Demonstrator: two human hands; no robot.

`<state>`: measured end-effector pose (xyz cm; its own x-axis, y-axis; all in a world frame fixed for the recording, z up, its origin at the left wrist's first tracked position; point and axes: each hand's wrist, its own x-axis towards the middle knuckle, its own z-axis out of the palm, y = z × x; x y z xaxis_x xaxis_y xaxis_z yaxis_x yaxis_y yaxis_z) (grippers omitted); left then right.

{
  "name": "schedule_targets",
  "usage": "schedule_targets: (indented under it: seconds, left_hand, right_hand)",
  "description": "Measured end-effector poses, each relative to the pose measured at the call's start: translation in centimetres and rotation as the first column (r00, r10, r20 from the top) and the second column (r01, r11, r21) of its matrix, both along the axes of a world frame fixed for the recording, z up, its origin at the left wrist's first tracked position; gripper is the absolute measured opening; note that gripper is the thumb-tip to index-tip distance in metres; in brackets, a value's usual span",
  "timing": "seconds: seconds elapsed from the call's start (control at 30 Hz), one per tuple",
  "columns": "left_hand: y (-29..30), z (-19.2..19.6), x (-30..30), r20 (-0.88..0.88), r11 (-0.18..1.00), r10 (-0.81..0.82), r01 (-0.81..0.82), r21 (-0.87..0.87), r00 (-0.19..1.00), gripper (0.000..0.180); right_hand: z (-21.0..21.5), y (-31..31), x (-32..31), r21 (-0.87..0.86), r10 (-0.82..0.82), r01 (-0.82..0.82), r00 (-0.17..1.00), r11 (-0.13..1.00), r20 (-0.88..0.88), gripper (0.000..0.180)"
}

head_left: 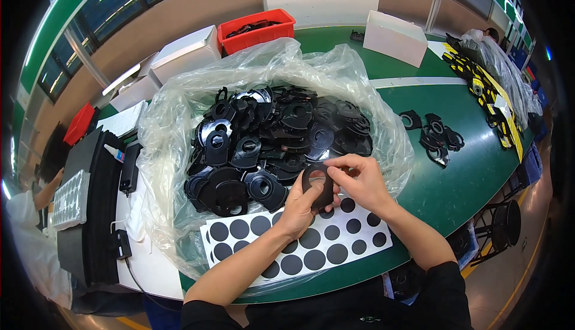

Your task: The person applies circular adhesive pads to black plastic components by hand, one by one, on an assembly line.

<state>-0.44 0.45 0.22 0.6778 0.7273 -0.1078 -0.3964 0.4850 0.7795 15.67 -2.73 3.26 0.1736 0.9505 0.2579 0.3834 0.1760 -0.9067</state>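
My left hand [294,211] is closed round a flat black plastic part [325,196] with a round opening, its thumb lying across the face. At the part's upper right edge, my right hand [363,181] pinches with thumb and forefinger; what lies between those fingertips is too small to tell. Below both hands, a white sheet [375,252] carries rows of round black stickers [314,259], partly covered by my left forearm. Just beyond my hands, a heap of similar black parts [287,127] lies in a large open clear plastic bag [169,117].
A red bin [263,38] and white boxes [394,38] stand along the back. Loose black parts [440,137] lie right of the bag, with yellow-and-black pieces [488,105] farther right. At the left, another person's arm [49,191] is near a white tray [72,201]. A stool [506,225] stands right.
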Motion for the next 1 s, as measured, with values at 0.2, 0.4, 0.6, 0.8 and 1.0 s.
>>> schedule_targets:
  seconds: [0.2,0.4,0.6,0.8,1.0]
  left_hand:
    - [-0.1,-0.1,0.2,-0.096,0.99,-0.04,0.053,0.13,0.995,0.028]
    - [0.1,0.2,0.1,-0.225,0.943,-0.125,0.187,0.276,0.966,0.031]
    - [0.1,1.6,0.2,-0.35,0.915,-0.161,0.273,0.298,0.923,0.045]
    - [0.4,0.5,0.3,-0.299,0.898,-0.078,0.197,0.394,0.951,0.062]
    - [0.7,1.2,0.0,-0.216,0.963,-0.214,0.243,0.118,0.953,0.065]
  right_hand:
    - [0.3,0.4,0.5,-0.124,0.024,-0.047,0.984,0.991,-0.177,0.016]
    - [1.0,0.1,0.0,-0.082,-0.091,0.116,0.961,0.99,0.26,0.023]
    - [1.2,-0.4,-0.2,0.147,-0.202,0.142,0.794,0.979,0.574,0.037]
    - [2.7,-0.9,0.7,-0.05,0.014,0.022,0.78,0.998,0.625,0.035]
    - [3.7,-1.1,1.3,-0.233,0.143,-0.078,0.951,0.969,0.274,0.026]
